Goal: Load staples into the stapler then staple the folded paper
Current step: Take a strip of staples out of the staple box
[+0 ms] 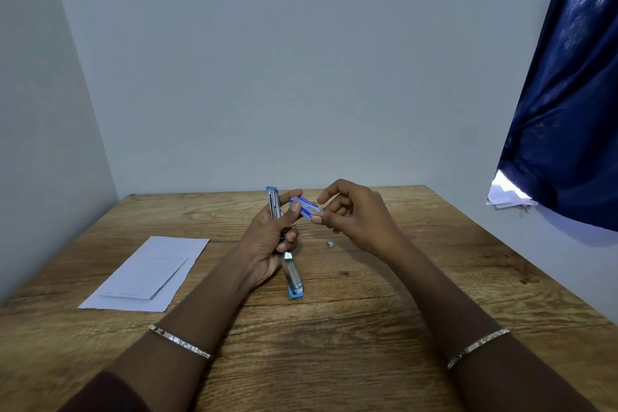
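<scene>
A pale wall (301, 60) fills the upper view, with a dark blue curtain (568, 110) hanging at the right. Below them a wooden tabletop (368, 328) spreads across the lower half. On its left part lies the folded paper (147, 274), white and flat, well apart from both hands.

2 forearms reach in from the near edge. The left hand (264, 244) is raised over the middle of the tabletop and grips the stapler (294, 278), which is swung open into 1 long line - its metal upper end stands above the hand and its blue-tipped lower end slants down toward the tabletop. The lower fingers (289, 237) curl round the stapler's middle, while the thumb and forefinger pinch the left end of the staple box (306, 206). The right hand (357, 217) pinches the box's other end between thumb and forefinger, with the remaining fingers loosely curled. The small blue-and-white box is held in the air between the 2 hands, just beside the stapler's upper end.

Each wrist carries 1 thin bracelet - the left bracelet (180, 341) and the right bracelet (478, 348). A tiny pale bit (330, 244) lies on the tabletop below the right hand, too small to tell what it is.
</scene>
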Tool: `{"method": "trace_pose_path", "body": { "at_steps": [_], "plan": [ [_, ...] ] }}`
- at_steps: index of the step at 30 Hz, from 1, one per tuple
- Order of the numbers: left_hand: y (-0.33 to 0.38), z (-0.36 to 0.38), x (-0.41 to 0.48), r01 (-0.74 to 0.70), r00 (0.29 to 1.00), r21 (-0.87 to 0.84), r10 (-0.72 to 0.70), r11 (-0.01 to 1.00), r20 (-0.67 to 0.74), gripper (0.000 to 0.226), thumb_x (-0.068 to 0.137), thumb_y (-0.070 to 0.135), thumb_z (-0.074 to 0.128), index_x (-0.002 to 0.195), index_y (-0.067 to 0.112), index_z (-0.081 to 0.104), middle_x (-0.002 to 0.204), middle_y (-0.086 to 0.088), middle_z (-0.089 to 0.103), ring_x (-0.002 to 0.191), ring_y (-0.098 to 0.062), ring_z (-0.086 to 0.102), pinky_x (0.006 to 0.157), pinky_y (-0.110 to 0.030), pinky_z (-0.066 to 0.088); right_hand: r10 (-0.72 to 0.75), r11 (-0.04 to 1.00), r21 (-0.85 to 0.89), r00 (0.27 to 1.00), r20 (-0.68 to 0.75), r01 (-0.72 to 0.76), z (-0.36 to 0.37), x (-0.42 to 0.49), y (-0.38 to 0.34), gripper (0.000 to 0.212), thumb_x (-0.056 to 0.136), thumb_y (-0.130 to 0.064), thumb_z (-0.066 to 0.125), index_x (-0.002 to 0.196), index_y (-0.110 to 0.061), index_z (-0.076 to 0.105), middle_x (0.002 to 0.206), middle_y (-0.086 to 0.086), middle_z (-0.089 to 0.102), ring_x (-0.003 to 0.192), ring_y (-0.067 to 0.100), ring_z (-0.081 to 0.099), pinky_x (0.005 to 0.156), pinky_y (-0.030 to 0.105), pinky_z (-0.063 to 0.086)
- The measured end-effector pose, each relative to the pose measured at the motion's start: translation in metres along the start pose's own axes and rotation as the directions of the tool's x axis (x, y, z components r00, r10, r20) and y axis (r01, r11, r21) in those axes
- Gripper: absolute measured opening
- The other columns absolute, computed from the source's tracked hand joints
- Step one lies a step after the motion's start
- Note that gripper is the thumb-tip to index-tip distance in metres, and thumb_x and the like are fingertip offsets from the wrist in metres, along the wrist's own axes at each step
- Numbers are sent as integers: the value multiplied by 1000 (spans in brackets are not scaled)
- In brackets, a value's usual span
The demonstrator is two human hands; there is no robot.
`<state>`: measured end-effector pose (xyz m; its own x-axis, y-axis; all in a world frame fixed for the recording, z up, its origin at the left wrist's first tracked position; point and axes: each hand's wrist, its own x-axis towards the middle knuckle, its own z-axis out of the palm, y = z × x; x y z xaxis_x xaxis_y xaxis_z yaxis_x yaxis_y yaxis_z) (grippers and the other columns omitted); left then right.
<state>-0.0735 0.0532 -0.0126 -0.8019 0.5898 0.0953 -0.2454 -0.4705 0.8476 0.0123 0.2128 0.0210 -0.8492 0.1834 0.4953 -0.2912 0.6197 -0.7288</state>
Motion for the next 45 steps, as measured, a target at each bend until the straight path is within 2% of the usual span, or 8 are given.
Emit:
{"method": "trace_pose_path", "body": {
  "at_steps": [9, 16, 19, 22, 27, 34, 39, 45],
  "plan": [
    [-1, 2, -2, 40, 999, 28, -40, 999, -6, 40, 89, 18, 68, 127, 9, 62, 113, -20, 68, 34, -4, 41, 29, -15, 30, 32, 999, -29, 989, 143, -28, -11, 3, -1, 48, 75, -13, 88, 120, -9, 72, 63, -6, 70, 54, 2, 62, 61, 22, 51],
    [0, 5, -5, 113, 993, 112, -117, 987, 32, 44, 86, 18, 70, 123, 0, 52, 62, -6, 55, 30, -4, 37, 29, -15, 29, 72, 990, -140, 944, 322, -28, -18, -1, -3, 84, 70, -16, 92, 144, -23, 53, 60, -9, 72, 53, -4, 63, 58, 8, 44],
    [1, 5, -7, 150, 985, 199, -164, 968, 58, 57, 87, 19, 71, 133, -6, 50, 76, -16, 55, 29, -4, 34, 30, -15, 31, 123, 980, -190, 920, 373, -54, -25, -3, -6, 73, 71, -16, 90, 138, -24, 60, 60, -6, 71, 52, 1, 63, 52, 10, 44],
    [1, 8, -9, 170, 979, 240, -192, 956, 70, 56, 92, 21, 68, 136, -8, 49, 65, -9, 68, 28, -3, 36, 30, -15, 31, 163, 972, -218, 919, 359, -87, -34, -5, -10, 61, 72, -15, 90, 128, -20, 65, 61, -3, 71, 51, 6, 62, 51, 14, 44],
    [3, 10, -7, 189, 981, 204, -195, 960, 7, 39, 98, 28, 60, 121, -3, 57, 111, -22, 75, 30, -5, 40, 29, -15, 31, 362, 862, -475, 868, 339, -174, -59, -7, -10, 63, 65, -22, 94, 121, -17, 67, 70, 0, 72, 55, 10, 63, 60, 26, 49],
    [5, 8, -7, 223, 975, 145, -221, 964, -33, 49, 107, 46, 34, 99, 3, 56, 80, -19, 78, 28, -12, 47, 25, -15, 29, 550, 756, -600, 751, 367, -261, -64, -9, -7, 61, 70, -22, 92, 124, -13, 65, 49, -8, 67, 54, 5, 66, 54, 16, 47],
    [5, 8, -7, 224, 974, 106, -221, 969, -45, 43, 108, 41, 35, 88, 7, 52, 73, -19, 75, 28, -13, 47, 25, -14, 29, 545, 765, -592, 744, 386, -253, -62, -8, -4, 68, 72, -24, 91, 132, -19, 60, 65, -3, 69, 69, 14, 70, 67, 24, 49],
    [6, 6, -6, 230, 972, 67, -227, 971, -52, 41, 108, 40, 35, 88, 8, 51, 77, -20, 77, 30, -15, 49, 27, -15, 32, 459, 845, -460, 812, 361, -273, -71, -10, -8, 50, 70, -13, 91, 111, -19, 63, 67, -1, 71, 65, 15, 66, 63, 29, 53]
  ]
}}
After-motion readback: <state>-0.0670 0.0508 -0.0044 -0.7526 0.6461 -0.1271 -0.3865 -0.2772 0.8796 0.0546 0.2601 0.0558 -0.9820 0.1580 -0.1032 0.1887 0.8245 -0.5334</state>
